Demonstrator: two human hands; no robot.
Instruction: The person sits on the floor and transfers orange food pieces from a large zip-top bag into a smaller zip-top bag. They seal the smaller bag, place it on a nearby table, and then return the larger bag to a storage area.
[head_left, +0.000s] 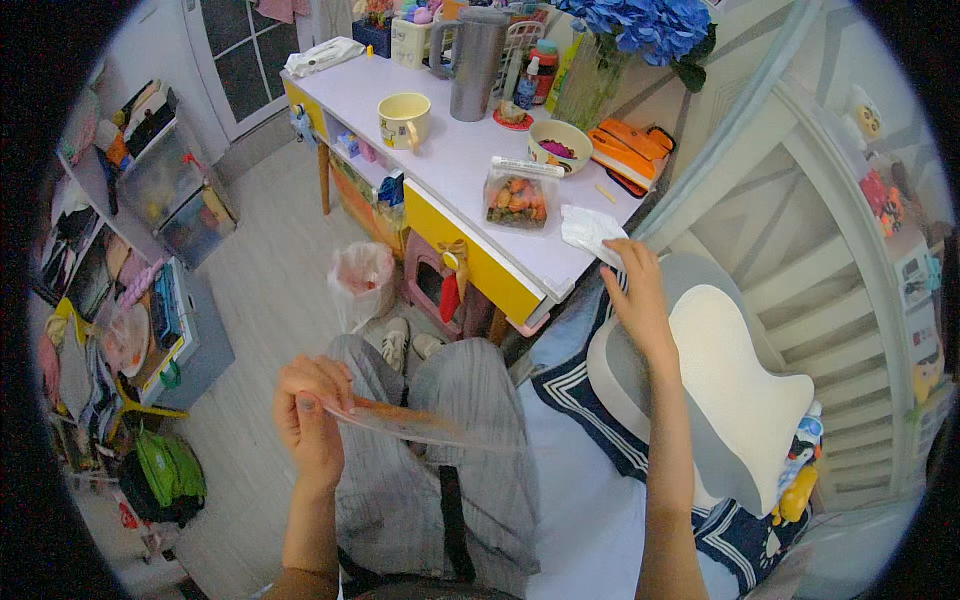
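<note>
My left hand (311, 409) is closed on the end of a thin, clear strip or bag (420, 431) with an orange-brown part, blurred over my lap. With fingers spread, my right hand (637, 300) reaches to the desk's near right corner, its fingertips at the edge of a white tissue (591, 231); whether it grips the tissue I cannot tell. Left of the tissue stands a clear bag of orange-brown pieces (517, 202). Behind are a patterned bowl (561, 142) with something purple inside, a small red dish (513, 120) and a yellow mug (403, 121).
A grey tumbler (477, 67), a glass vase (592, 82) with blue flowers and an orange pouch (630, 154) stand or lie on the desk (442, 169). Below is a lined trash bin (362, 277). A grey-and-white cushion (720, 375) lies at my right.
</note>
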